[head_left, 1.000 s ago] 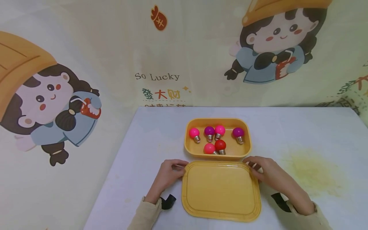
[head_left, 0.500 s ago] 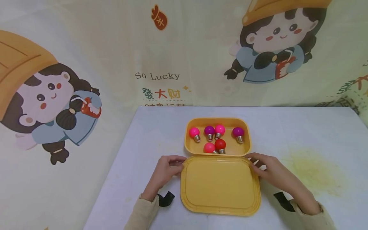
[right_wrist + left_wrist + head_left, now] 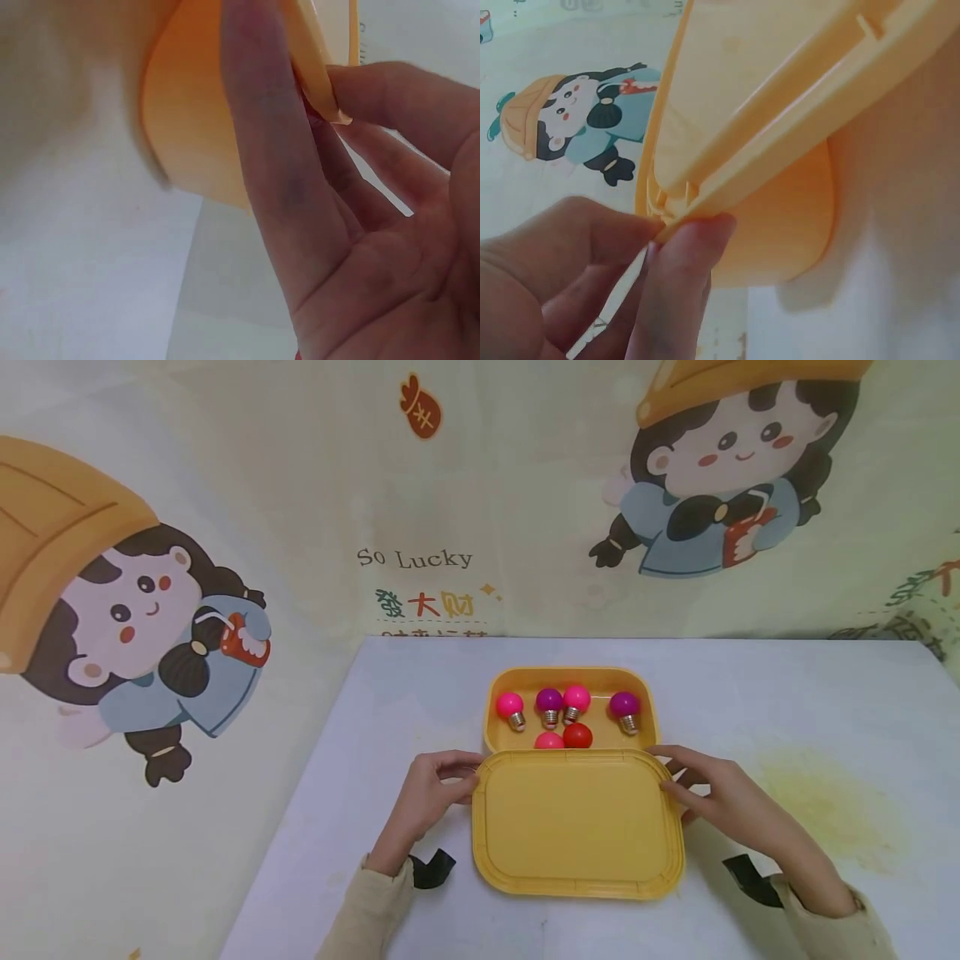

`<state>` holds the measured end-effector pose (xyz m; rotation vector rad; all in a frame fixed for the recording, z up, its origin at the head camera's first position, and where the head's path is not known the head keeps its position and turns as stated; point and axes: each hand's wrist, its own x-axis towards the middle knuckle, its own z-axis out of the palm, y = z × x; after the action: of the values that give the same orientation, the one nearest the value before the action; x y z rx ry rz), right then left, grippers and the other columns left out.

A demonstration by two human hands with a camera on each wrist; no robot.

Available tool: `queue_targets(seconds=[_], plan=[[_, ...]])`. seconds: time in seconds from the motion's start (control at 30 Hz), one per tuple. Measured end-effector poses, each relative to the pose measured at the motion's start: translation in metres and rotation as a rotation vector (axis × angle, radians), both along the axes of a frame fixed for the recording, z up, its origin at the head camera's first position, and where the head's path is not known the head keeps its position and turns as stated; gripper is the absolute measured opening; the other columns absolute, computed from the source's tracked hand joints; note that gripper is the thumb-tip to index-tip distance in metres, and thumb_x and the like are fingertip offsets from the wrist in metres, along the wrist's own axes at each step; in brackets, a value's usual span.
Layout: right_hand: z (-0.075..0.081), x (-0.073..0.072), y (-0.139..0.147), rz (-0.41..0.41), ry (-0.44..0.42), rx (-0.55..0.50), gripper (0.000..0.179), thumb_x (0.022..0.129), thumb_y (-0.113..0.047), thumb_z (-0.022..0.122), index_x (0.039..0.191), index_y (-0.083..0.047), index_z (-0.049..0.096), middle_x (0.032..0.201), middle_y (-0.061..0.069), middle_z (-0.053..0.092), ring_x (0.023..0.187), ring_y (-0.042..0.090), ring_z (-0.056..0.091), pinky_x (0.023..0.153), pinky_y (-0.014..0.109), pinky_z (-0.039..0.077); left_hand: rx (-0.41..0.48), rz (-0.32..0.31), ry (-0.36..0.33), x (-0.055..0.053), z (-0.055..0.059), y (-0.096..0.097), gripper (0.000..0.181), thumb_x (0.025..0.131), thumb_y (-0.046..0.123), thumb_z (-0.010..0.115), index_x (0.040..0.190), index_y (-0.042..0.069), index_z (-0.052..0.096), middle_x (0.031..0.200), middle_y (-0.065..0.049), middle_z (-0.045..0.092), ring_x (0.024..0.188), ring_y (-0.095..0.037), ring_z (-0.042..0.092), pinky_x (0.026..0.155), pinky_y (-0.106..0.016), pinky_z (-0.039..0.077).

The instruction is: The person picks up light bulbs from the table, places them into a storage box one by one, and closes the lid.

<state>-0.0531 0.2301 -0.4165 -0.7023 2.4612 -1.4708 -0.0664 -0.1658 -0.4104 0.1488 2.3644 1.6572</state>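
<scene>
A yellow rectangular lid (image 3: 577,827) with rounded corners is held between both hands in the head view. My left hand (image 3: 431,797) pinches its far left corner, thumb and fingers on the rim, as the left wrist view shows up close. At the far right corner my right hand (image 3: 720,793) pinches the rim between thumb and fingers. Just beyond, a yellow box (image 3: 652,706) stands on the table, its near side overlapped by the lid. Inside lie several toy light bulbs: a red bulb (image 3: 577,736), pink ones such as this pink bulb (image 3: 509,704), and a purple bulb (image 3: 624,705).
The white table (image 3: 750,693) carries a yellowish stain (image 3: 821,810) at the right. Behind it hangs a cloth backdrop (image 3: 525,485) printed with cartoon figures and lettering. Black straps (image 3: 433,870) show at both wrists.
Both hands have carried the lid away from the body, toward the box. Its far edge now covers the box's near rim and the lower parts of the front bulbs.
</scene>
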Motion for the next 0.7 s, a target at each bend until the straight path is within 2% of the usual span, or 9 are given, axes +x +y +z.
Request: queue_targets(seconds=[0.17,0.37,0.7], plan=[[0.007,-0.003,0.000,-0.017,0.000,-0.019,0.046,0.094,0.001,0.063,0.138,0.003,0.050,0.105,0.016,0.066,0.084,0.003,0.067,0.053,0.029,0.059,-0.013,0.009,0.043,-0.004,0.007,-0.001,0.027,0.089,0.002,0.070,0.116,0.004,0.072,0.111,-0.012,0.071,0.092,-0.021,0.070,0.068,-0.030,0.061],[0.017,-0.005,0.001,-0.002,0.001,-0.055,0.047,0.094,0.000,0.063,0.139,0.001,0.049,0.113,0.018,0.063,0.092,0.003,0.067,0.056,0.030,0.060,0.047,0.075,-0.002,-0.008,0.010,-0.002,0.028,0.089,0.010,0.073,0.117,0.006,0.071,0.114,-0.010,0.070,0.097,-0.022,0.070,0.075,-0.031,0.061],[0.025,-0.011,0.004,-0.036,0.027,-0.027,0.049,0.094,-0.001,0.064,0.141,-0.002,0.050,0.115,0.016,0.064,0.097,-0.002,0.066,0.060,0.028,0.060,0.115,0.016,-0.078,-0.008,0.000,-0.002,0.040,0.087,0.013,0.077,0.125,0.003,0.065,0.112,-0.016,0.069,0.099,-0.022,0.069,0.078,-0.034,0.061]])
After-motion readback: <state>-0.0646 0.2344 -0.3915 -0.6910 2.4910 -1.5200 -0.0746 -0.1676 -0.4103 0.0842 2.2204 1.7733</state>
